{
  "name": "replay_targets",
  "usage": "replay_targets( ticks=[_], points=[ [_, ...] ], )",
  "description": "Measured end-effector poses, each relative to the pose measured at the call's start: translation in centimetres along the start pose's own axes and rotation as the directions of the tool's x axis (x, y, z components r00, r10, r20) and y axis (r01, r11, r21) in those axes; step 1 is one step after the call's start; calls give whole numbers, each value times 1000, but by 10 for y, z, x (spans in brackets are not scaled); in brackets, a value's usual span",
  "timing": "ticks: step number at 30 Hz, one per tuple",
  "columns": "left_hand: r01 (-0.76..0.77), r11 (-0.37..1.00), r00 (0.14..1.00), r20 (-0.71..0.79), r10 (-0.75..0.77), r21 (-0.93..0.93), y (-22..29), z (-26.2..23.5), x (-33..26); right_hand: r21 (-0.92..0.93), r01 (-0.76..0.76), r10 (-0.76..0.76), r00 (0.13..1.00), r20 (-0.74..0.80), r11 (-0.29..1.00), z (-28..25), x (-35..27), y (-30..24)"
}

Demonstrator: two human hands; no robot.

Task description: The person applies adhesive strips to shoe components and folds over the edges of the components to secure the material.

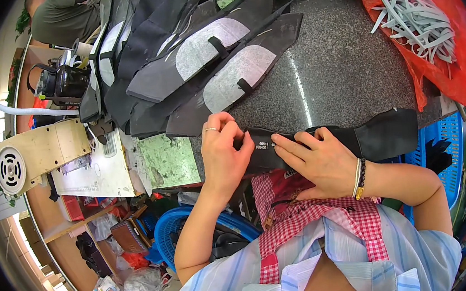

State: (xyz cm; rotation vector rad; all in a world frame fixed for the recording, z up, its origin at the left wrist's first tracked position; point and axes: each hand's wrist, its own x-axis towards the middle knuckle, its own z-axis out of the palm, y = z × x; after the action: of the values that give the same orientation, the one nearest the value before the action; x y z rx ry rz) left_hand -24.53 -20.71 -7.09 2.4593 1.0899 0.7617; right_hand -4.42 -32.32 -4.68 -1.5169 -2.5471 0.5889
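Observation:
A long black fabric piece with small white print lies across the near edge of the dark speckled tabletop. My left hand pinches its left end between thumb and bent fingers; what lies inside the pinch is hidden. My right hand holds the middle of the piece, its fingers laid over the top and its thumb apart below. Beyond my left hand lie several dark grey shaped fabric pieces, overlapping. The nearer ones carry a pale rounded patch with a short black tab.
Pale elastic strips lie on a red plastic bag at the far right. A cream sewing machine stands to the left. Blue baskets sit below the table. Another person's sleeve shows at the far left.

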Motion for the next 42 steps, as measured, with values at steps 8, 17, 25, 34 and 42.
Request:
replay_targets(
  ticks=[8, 17, 25, 34, 42],
  points=[
    [-94, 993, 996, 2, 94, 77, 7, 11, -13, -188, -96, 107, 993, 51, 977, -3, 26, -15],
    [-469, 876, 823, 306, 478, -108, 72, 41, -28, 331, -3, 59, 985, -160, 944, -7, -64, 43],
    [-610, 792, 746, 359, 560, 32, 84, 38, -21, 118, -121, 138, 979, -152, 986, -7, -123, 80],
    [-473, 880, 805, 387, 451, -41, 99, 41, -8, -17, 29, -33, 922, -387, 999, 22, -91, 46],
    [-142, 882, 962, -147, 229, 450, 46, 0, 69, -312, -170, -188, 508, -841, 935, -126, 1, 228]
  ],
)
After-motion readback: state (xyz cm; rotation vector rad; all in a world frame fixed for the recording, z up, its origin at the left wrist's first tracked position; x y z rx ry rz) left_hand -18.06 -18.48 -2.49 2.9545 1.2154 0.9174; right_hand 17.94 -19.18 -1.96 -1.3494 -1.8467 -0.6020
